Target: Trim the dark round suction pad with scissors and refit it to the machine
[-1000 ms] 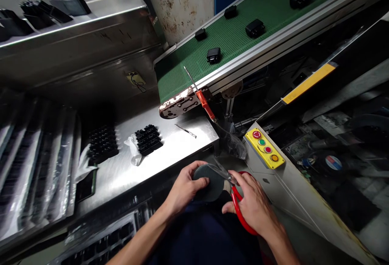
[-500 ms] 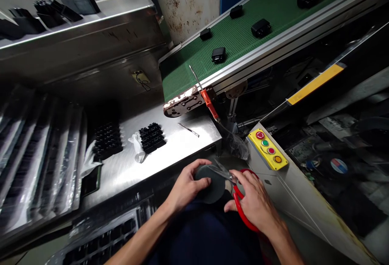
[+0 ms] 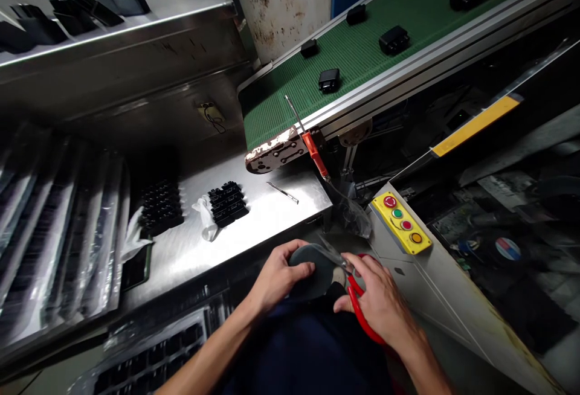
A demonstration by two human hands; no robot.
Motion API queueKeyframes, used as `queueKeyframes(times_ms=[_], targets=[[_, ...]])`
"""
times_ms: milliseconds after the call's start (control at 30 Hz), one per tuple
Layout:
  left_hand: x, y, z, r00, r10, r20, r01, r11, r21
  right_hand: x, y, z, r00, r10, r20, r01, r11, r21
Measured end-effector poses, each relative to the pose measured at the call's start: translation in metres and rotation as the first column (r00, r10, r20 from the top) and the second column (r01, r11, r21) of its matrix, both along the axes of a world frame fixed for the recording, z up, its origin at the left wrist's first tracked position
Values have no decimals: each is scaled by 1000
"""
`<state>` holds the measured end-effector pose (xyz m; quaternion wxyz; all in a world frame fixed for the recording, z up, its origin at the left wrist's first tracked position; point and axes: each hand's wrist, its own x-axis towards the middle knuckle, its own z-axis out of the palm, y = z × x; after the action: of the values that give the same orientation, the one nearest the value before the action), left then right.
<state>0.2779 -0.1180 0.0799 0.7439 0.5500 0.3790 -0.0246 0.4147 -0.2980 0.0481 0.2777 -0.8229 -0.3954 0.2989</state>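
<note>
My left hand point(image 3: 274, 277) curls around a dark grey rounded piece point(image 3: 312, 271) held over my lap. My right hand point(image 3: 378, 301) grips red-handled scissors point(image 3: 351, 286), fingers through the loops. The steel blades lie across the top edge of the grey piece, pointing up and left. Both hands sit just below the front edge of a steel worktable point(image 3: 254, 226).
Two blocks of small black parts point(image 3: 228, 203) and a white rag point(image 3: 202, 217) lie on the worktable, with a thin metal pick point(image 3: 282, 191). A green conveyor point(image 3: 362, 51) carries black housings point(image 3: 329, 80). A red-handled screwdriver point(image 3: 312, 150) leans at its end. A yellow button box point(image 3: 401, 223) stands right.
The view shifted slightly. My hands stay together on the grey piece and scissors, with the blades still resting on its upper edge.
</note>
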Motion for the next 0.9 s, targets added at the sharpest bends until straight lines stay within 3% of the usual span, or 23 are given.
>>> queueKeyframes(times_ms=[67, 233, 333, 467, 533, 600, 700, 800, 867, 900], targets=[[-1, 1, -3, 1000, -6, -10, 6, 1000, -14, 0, 2, -2, 999, 30, 21, -31, 999, 25], [-14, 11, -9, 998, 69, -13, -69, 997, -36, -2, 31, -19, 984, -30, -178, 25, 999, -35], [-33, 28, -12, 973, 222, 67, -218, 974, -56, -10, 85, -43, 997, 31, -65, -37, 996, -86], [-60, 60, -17, 912, 398, 98, -376, 908, -186, -33, 187, -70, 988, 151, 35, -147, 985, -96], [-67, 78, -18, 879, 466, 100, -444, 877, -183, -44, 229, -76, 984, 175, 35, -172, 981, -92], [-67, 96, -18, 853, 511, 106, -494, 856, -153, -49, 254, -76, 984, 180, 7, -179, 981, -81], [-55, 118, -16, 846, 526, 89, -515, 848, -122, -44, 254, -64, 986, 151, -77, -150, 989, 19], [-31, 129, -18, 871, 486, 69, -477, 871, -119, -32, 222, -47, 982, 40, -186, -11, 987, 158], [-10, 126, -22, 911, 404, 77, -395, 912, -109, -25, 190, -40, 894, -83, -441, 207, 948, 241], [3, 121, -24, 935, 345, 83, -337, 937, -95, -22, 173, -37, 790, -119, -601, 342, 899, 272]])
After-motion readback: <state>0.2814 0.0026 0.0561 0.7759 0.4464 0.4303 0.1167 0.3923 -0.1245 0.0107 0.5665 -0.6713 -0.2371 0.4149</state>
